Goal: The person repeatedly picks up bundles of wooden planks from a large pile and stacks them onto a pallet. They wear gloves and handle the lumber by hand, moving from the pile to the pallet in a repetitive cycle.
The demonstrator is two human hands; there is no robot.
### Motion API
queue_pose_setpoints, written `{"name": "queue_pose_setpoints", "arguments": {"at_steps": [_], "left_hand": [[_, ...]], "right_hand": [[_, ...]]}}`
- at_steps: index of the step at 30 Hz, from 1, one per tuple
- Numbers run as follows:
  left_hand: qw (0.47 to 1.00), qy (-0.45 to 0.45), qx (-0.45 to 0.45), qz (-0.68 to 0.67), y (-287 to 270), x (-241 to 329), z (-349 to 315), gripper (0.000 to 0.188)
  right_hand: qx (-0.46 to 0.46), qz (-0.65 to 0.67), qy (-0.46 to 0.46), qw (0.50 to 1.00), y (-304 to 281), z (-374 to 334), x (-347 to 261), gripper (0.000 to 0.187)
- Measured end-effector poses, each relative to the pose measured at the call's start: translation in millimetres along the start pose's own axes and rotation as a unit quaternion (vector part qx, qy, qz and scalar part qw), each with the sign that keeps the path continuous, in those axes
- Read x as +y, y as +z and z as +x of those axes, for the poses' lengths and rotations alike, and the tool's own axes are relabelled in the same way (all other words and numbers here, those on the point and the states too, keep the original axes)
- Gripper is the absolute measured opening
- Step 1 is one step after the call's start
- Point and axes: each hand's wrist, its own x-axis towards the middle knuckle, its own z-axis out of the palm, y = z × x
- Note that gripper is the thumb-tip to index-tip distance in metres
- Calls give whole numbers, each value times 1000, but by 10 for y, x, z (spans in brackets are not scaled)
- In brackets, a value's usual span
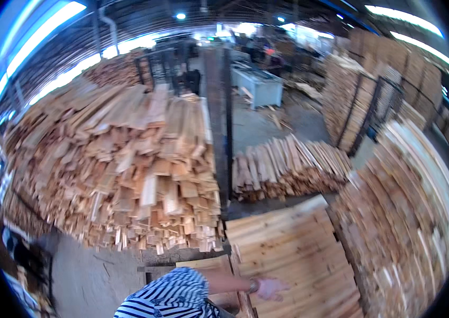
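My left hand (272, 289) reaches to the right from a blue-and-white striped sleeve (174, 289), with a band on the wrist. It is over a stack of wide, flat wooden boards (298, 249) just in front of me. Its fingers look stretched out with nothing in them, though motion blurs them. Whether the palm touches the top board I cannot tell. The boards lie side by side, pale brown with dark knots. No part of my right hand shows.
A huge pile of wooden slats (123, 153) rises at left beside a dark upright post (217, 127). A low slat stack (288, 167) lies behind the boards, a tall plank stack (404, 212) at right. Farther back are a light-blue machine table (261, 87) and strapped wood bundles (349, 100).
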Motion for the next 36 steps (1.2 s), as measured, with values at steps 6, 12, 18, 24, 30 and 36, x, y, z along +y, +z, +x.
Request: {"name": "queue_pose_setpoints", "arguments": {"at_steps": [6, 12, 18, 24, 30, 36], "left_hand": [[910, -208, 355, 45, -529, -456, -2481, 55], [482, -251, 808, 228, -2543, -656, -5208, 71], [292, -439, 779, 341, -4554, 22, -7564, 81], [305, -562, 764, 83, -5469, 172, -8733, 89], [286, -537, 793, -8, -5879, -243, -9074, 108], [224, -480, 847, -44, -6180, -473, -9098, 85]], "right_hand": [[161, -393, 300, 854, -1136, 1658, 1238, 43], [-191, -973, 127, 22, -1804, 3082, 2042, 51], [-301, -931, 195, -65, -2061, 3868, 3203, 47], [-317, -918, 237, -42, -2086, 3943, 4017, 36], [-430, -881, 172, -91, -2826, 4118, 2891, 24], [-299, -930, 212, -17, -2552, 4101, 3395, 23]]}}
